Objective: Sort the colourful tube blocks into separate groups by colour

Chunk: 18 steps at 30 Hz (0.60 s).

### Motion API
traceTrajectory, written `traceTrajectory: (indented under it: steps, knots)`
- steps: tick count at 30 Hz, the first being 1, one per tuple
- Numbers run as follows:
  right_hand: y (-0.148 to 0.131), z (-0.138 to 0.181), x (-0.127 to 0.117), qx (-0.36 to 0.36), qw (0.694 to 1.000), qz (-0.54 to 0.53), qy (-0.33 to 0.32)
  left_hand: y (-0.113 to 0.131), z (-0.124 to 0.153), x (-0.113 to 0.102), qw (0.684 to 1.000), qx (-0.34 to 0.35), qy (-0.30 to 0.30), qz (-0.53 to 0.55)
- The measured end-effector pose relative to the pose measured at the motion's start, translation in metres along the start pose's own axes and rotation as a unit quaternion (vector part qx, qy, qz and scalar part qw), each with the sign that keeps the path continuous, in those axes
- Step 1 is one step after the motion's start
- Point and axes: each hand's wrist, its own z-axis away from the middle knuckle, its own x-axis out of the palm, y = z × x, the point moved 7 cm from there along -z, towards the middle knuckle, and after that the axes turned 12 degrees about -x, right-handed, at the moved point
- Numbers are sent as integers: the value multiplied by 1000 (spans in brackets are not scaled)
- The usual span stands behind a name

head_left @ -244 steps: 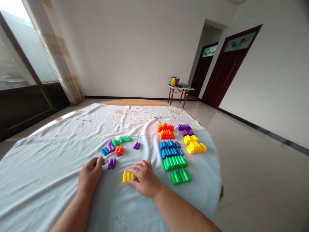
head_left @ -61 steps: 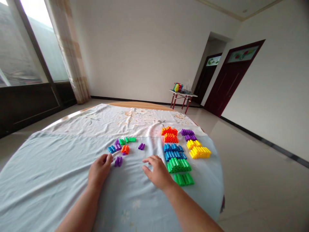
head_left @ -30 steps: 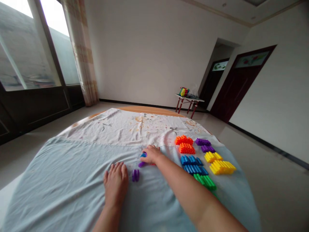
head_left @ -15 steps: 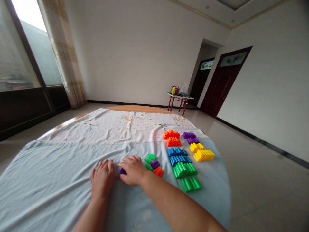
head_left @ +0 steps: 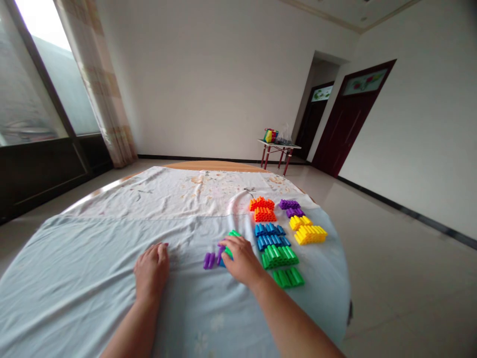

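Observation:
My left hand [head_left: 152, 266] rests on the blue cloth with its fingers stretched forward and slightly bent, holding nothing. To the right, my right hand [head_left: 238, 258] reaches over a small group of short plastic tubes, its fingers and thumb curled round some of them. A purple tube [head_left: 220, 254] and a green tube [head_left: 228, 251] show at its fingertips, with a bit of blue below. Another green piece [head_left: 234, 232] lies just beyond the fingers. A pair of purple tubes [head_left: 209, 261] sits apart between my hands. My right hand hides the rest of the group.
Stacked tubes stand in colour groups at the right: orange [head_left: 264, 215], blue [head_left: 274, 242], green [head_left: 280, 256], purple [head_left: 289, 204] and yellow [head_left: 310, 234]. The cloth [head_left: 93, 278] is wrinkled on a round table. A small side table [head_left: 278, 145] holds bags farther back.
My right hand has moved right, from the purple tubes near my left hand to the loose group. The purple pair now lies uncovered. My left hand has shifted slightly left.

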Motion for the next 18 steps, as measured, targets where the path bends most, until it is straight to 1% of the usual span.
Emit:
traceTrajectory:
  steps: [2, 4, 6, 8, 10, 11, 14, 16, 18]
  knots:
    - [7, 10, 3, 24, 1000, -1, -4, 1, 1, -1, 1000, 0, 0, -5]
    - [11, 17, 8, 29, 999, -10, -12, 2, 3, -2, 1000, 1, -2, -13]
    - [10, 19, 13, 6, 999, -37, -14, 4, 5, -2, 1000, 2, -4, -20]
    - [6, 19, 16, -36, 996, -82, -9, 6, 7, -2, 1000, 5, -7, -25]
    - [3, 18, 14, -68, 991, -117, 10, 7, 8, -1, 1000, 5, -11, -27]
    - [4, 17, 11, -73, 989, -123, 26, 7, 8, 0, 1000, 4, -14, -27]
    - [12, 17, 3, -52, 990, -109, 70, 5, 1, 3, 999, -6, -26, -25]
    - [18, 18, -1, -29, 992, -90, 81, 2, -8, 5, 999, -10, -45, -20]
    - [22, 18, -3, -11, 994, -73, 81, -1, -16, 5, 997, -7, -76, -13]
